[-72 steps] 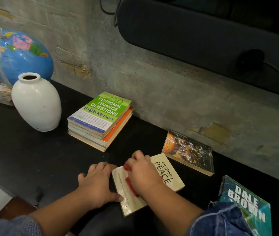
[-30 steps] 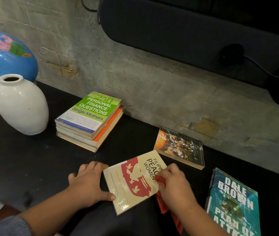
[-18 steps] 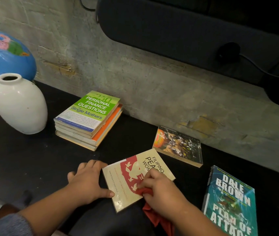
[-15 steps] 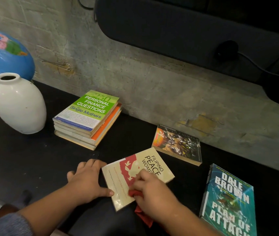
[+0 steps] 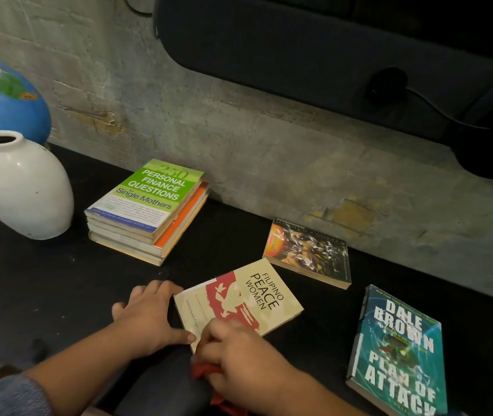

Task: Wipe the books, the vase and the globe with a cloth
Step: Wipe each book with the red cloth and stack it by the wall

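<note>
A cream and red book titled Filipino Peace Women (image 5: 248, 298) lies flat on the black table (image 5: 44, 280). My left hand (image 5: 146, 319) rests flat beside it, thumb against its near left edge. My right hand (image 5: 239, 361) grips a red cloth (image 5: 206, 370) at the book's near corner. A stack of books (image 5: 149, 211) with a green cover on top sits behind. A white vase (image 5: 19, 184) and a blue globe (image 5: 1, 97) stand at the far left.
Two more books lie to the right: a dark fantasy paperback (image 5: 308, 250) near the wall and a teal Dale Brown paperback (image 5: 398, 352) at the front right. A rough concrete wall (image 5: 239, 139) backs the table. A dark padded object (image 5: 329, 49) with a cable hangs above.
My right hand has drawn the red cloth back across the book's cover, from its far right side to its near corner. My left hand has stayed beside the book.
</note>
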{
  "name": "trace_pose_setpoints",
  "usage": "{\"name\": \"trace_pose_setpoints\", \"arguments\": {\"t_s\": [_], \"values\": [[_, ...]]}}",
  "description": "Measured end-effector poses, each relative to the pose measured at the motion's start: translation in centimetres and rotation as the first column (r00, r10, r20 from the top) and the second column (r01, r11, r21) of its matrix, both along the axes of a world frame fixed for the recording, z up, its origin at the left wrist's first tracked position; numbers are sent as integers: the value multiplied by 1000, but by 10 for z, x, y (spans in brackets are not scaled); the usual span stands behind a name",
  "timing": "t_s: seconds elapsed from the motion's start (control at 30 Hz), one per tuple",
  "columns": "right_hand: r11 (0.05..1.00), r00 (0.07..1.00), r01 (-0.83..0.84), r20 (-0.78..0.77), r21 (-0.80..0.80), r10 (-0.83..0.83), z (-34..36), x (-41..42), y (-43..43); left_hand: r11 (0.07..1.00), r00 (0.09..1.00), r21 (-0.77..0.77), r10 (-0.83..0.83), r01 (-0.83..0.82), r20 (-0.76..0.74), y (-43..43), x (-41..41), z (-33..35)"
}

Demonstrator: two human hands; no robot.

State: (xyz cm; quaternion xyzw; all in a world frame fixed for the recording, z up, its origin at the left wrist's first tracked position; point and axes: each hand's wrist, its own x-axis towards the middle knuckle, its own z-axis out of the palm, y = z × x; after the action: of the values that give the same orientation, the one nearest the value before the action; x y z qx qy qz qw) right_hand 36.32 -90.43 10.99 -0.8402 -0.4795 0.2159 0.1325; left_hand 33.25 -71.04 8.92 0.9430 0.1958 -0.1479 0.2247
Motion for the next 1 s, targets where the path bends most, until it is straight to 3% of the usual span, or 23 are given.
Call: {"name": "trace_pose_setpoints", "arguments": {"t_s": [0.07, 0.17, 0.3, 0.37, 0.43, 0.53, 0.6, 0.7, 0.83, 0.9, 1.0], "values": [[1000, 998, -29, -60, 1, 29, -2, 4, -5, 1000, 1000, -8, 4, -3, 8, 1, -1, 0], [991, 986, 136, -95, 16, -134, -10, 31, -22, 999, 1000, -39, 12, -11, 16, 3, -1, 0], [879, 876, 477, 82, -4, -475, -13, 80, -40, 998, 999, -58, 32, -30, 32, 4, 0, 0], [838, 827, 545, 161, 6, -539, -15, 82, -35, 997, 998, -62, 48, -45, 48, 4, 0, -2], [885, 869, 465, 193, -7, -455, -18, 65, -17, 996, 996, -68, 63, -59, 56, 5, 1, -4], [989, 983, 149, 105, -12, -147, -16, 22, 13, 993, 994, -82, 86, -80, 68, 7, 2, -5], [1000, 998, -11, 63, -11, 12, -13, 11, 20, 992, 992, -86, 100, -93, 79, 7, 3, -5], [995, 995, 95, 10, 38, -96, -14, 32, 15, 991, 991, -101, 101, -92, 88, 9, 3, -7], [917, 903, 396, 164, 44, -397, -15, 57, 17, 990, 990, -111, 101, -90, 98, 8, 3, -8], [941, 923, 339, 193, 5, -334, -14, 48, 29, 989, 990, -114, 102, -90, 98, 8, 3, -7], [995, 984, 96, 148, -3, -95, -16, 30, 43, 989, 992, -121, 92, -81, 82, 11, 3, -9]]}}
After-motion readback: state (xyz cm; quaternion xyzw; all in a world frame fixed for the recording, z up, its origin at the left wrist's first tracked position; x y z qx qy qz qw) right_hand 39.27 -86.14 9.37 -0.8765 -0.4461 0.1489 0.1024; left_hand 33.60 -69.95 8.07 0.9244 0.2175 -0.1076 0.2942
